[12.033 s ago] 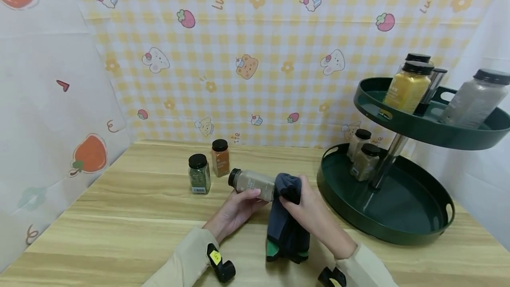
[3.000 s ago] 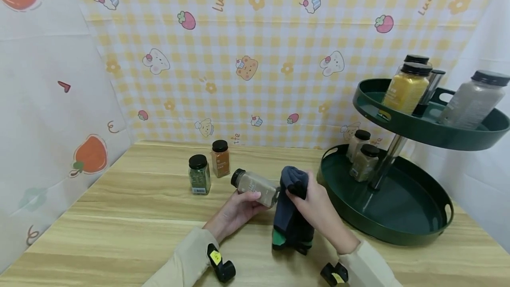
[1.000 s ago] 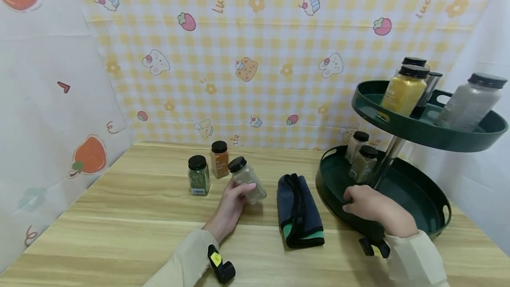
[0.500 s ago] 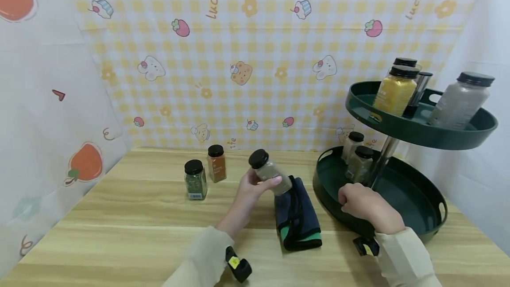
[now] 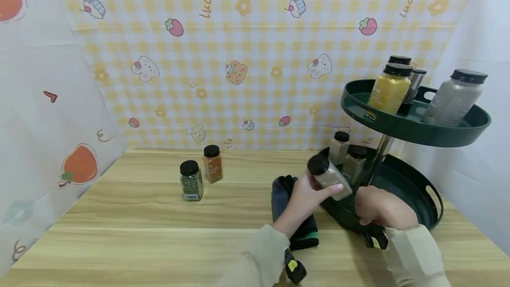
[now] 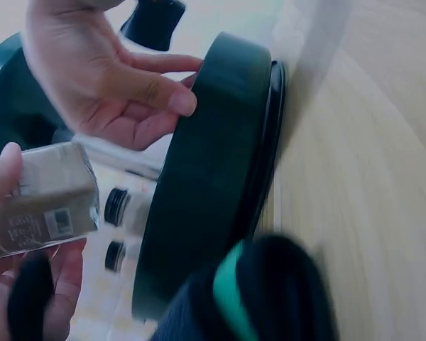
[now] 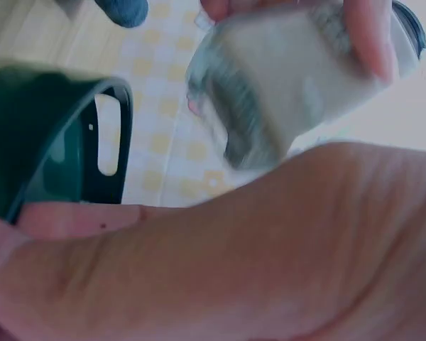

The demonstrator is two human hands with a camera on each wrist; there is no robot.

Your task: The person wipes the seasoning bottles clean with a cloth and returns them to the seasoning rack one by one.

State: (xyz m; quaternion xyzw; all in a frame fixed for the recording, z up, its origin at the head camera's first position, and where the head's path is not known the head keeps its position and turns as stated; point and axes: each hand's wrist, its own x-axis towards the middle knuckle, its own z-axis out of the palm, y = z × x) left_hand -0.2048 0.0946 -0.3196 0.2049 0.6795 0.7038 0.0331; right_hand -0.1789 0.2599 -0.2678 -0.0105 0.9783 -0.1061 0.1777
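A clear jar of pale powder with a black lid is held tilted by my left hand over the left rim of the lower green tray. The left wrist view shows the jar's base and my thumb on its side. My right hand grips that tray's near rim; the left wrist view has its thumb and fingers at the rim. The right wrist view catches the jar, blurred, above my right hand. My left forearm partly covers a folded dark cloth.
Two small jars, one pale and one brownish, stand on the lower tray. The upper tray bears a yellow jar, a large grey jar and others. Left on the table are a green jar and an orange one.
My left hand has carried the jar rightwards, past the cloth, to the lower tray. Earlier, my right hand let go of the cloth on the table and moved to the tray's rim.
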